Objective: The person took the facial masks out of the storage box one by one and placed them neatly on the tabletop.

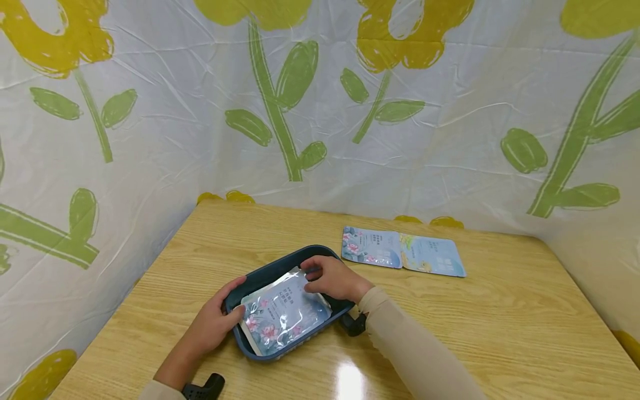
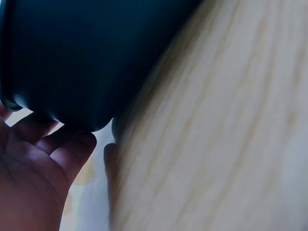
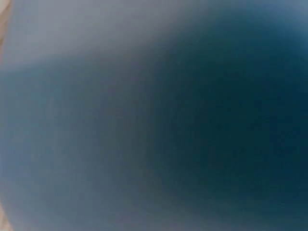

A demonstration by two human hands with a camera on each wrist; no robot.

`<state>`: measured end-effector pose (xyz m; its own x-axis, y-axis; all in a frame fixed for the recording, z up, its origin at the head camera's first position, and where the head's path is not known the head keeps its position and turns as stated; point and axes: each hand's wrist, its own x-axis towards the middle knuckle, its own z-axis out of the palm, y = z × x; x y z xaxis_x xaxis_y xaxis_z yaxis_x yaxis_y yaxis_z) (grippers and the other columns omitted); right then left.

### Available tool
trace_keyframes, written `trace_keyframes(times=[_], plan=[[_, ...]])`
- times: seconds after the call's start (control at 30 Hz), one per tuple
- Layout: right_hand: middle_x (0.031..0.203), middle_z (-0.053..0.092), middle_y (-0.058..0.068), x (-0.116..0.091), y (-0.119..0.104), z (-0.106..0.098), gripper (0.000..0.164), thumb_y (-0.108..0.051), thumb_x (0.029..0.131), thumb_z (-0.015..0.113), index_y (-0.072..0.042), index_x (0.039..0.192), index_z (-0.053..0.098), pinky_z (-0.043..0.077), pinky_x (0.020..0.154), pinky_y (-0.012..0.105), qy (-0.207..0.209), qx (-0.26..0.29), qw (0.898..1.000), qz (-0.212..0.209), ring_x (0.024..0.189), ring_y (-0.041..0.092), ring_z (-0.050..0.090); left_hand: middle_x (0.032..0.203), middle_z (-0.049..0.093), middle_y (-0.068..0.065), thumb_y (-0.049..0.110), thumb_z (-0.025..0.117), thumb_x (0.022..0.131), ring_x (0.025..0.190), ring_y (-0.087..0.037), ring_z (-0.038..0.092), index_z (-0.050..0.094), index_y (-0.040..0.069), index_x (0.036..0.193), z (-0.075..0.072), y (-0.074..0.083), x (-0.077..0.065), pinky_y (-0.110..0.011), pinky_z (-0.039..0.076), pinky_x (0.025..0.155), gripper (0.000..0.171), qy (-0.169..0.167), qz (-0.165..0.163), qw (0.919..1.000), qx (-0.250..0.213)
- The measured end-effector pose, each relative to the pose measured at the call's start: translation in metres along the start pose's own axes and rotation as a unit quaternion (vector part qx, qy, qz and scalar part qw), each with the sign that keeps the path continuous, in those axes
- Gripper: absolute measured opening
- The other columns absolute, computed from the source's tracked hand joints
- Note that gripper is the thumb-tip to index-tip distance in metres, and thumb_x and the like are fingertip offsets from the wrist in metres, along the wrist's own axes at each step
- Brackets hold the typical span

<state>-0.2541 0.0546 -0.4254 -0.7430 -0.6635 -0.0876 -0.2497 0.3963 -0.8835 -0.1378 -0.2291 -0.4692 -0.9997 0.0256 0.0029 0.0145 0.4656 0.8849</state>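
A dark blue plastic basket (image 1: 280,351) stands at a slant on the table, with shiny pale blue sachets (image 1: 287,311) printed with pink flowers lying inside. My left hand (image 1: 214,319) grips its left end, thumb over the rim and fingers along the outside. In the left wrist view, the left hand's fingers (image 2: 74,154) sit against the basket's dark wall (image 2: 96,57). Over the basket's right end is my right hand (image 1: 334,278), its fingers bent and spread from the thumb at the top sachet's upper corner. The right wrist view holds only the blurred basket wall (image 3: 240,120).
Behind the basket to the right, two more sachets lie side by side, a floral one (image 1: 371,247) and a blue-yellow one (image 1: 432,255). The wooden table (image 1: 500,328) meets a flower-printed cloth (image 1: 450,139) at the back and sides. Black wrist straps show on both arms.
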Motion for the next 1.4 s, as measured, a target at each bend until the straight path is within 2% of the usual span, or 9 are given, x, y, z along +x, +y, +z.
trace_keyframes(times=[0.17,0.4,0.7,0.97,1.23,1.4], plan=[[0.126,0.062,0.015,-0.0002,-0.0004,0.0003,0.048,-0.008,0.088,0.073,0.004,0.131,0.057,0.053,0.091,0.037,-0.004,0.015,1.000,-0.001,0.111,0.029,0.063,0.156,0.037,-0.018,0.012,0.061,0.096,0.143,-0.038,0.033,0.042,0.016,0.152,-0.0002,-0.0006,0.0002,-0.057,0.024,0.114,0.060,0.002,0.001,1.0000,0.003],[0.115,0.063,0.013,0.0014,-0.0001,0.0010,0.038,-0.012,0.086,0.076,0.001,0.119,0.064,0.051,0.089,0.033,-0.025,0.000,1.000,-0.002,0.099,0.018,0.060,0.156,0.038,-0.017,0.011,0.061,0.095,0.143,-0.038,0.034,0.042,0.015,0.152,0.0005,-0.0018,0.0000,-0.056,0.025,0.114,0.060,0.005,0.006,1.0000,0.000],[0.104,0.063,0.004,0.0011,-0.0026,0.0014,0.036,-0.013,0.085,0.077,-0.005,0.119,0.067,0.046,0.086,0.033,-0.057,-0.051,0.997,0.005,0.091,0.018,0.053,0.156,0.038,-0.017,0.012,0.061,0.096,0.142,-0.037,0.035,0.042,0.015,0.151,0.0003,-0.0017,0.0002,-0.054,0.027,0.114,0.059,0.004,0.009,0.9999,-0.003],[0.097,0.063,0.004,0.0028,-0.0023,0.0020,0.031,-0.011,0.087,0.077,-0.008,0.117,0.070,0.045,0.077,0.030,-0.077,-0.072,0.994,-0.001,0.085,0.017,0.052,0.156,0.037,-0.016,0.011,0.061,0.096,0.143,-0.036,0.035,0.042,0.015,0.152,0.0003,-0.0011,0.0000,-0.053,0.027,0.114,0.059,0.005,0.009,0.9999,-0.005],[0.107,0.064,-0.001,0.0019,-0.0030,0.0017,0.034,-0.014,0.087,0.077,-0.012,0.121,0.072,0.046,0.080,0.030,-0.097,-0.089,0.991,-0.003,0.088,0.016,0.053,0.156,0.038,-0.016,0.011,0.061,0.096,0.142,-0.035,0.036,0.042,0.015,0.152,0.0002,-0.0004,0.0001,-0.053,0.027,0.113,0.059,0.006,0.013,0.9999,-0.003],[0.116,0.063,-0.005,0.0008,-0.0049,0.0022,0.035,-0.018,0.084,0.080,-0.021,0.118,0.074,0.046,0.087,0.031,-0.122,-0.116,0.986,0.019,0.097,0.015,0.053,0.155,0.039,-0.014,0.011,0.062,0.095,0.142,-0.033,0.036,0.043,0.014,0.151,0.0006,-0.0010,-0.0001,-0.053,0.027,0.113,0.059,0.007,0.012,0.9999,-0.005]])
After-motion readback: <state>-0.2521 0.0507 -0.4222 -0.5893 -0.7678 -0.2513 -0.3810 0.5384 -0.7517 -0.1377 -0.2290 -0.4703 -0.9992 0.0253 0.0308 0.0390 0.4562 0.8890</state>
